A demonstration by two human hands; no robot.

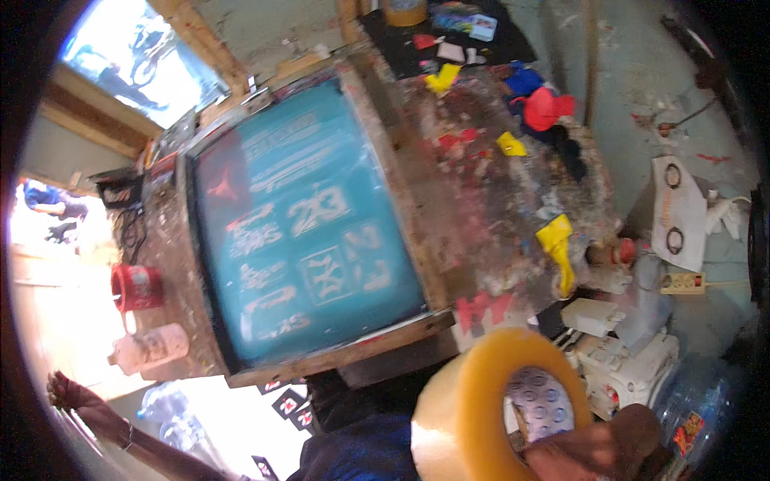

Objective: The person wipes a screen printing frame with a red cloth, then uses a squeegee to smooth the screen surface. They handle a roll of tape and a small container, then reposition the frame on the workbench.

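Observation:
In my right hand (597,450) is a large roll of clear yellowish packing tape (473,401), held up close at the lower right with fingers at its core. My left hand (76,398) is stretched out at the far lower left, small near the rim, with its fingers apart and nothing visible in them. A pale plastic bottle (152,348) lies on its side nearest to it. Between and beyond my hands a wooden-framed printing screen (321,216) with teal mesh and pale lettering lies on the stained workbench (473,240).
A red tape roll (136,288) stands at the bench's left edge. Yellow scraps (557,248) and red and blue cloths (545,108) lie on the right side. A white machine (626,365), plastic bottles and a power strip (682,283) are at the right. Small dark printed cards (289,403) lie below the screen.

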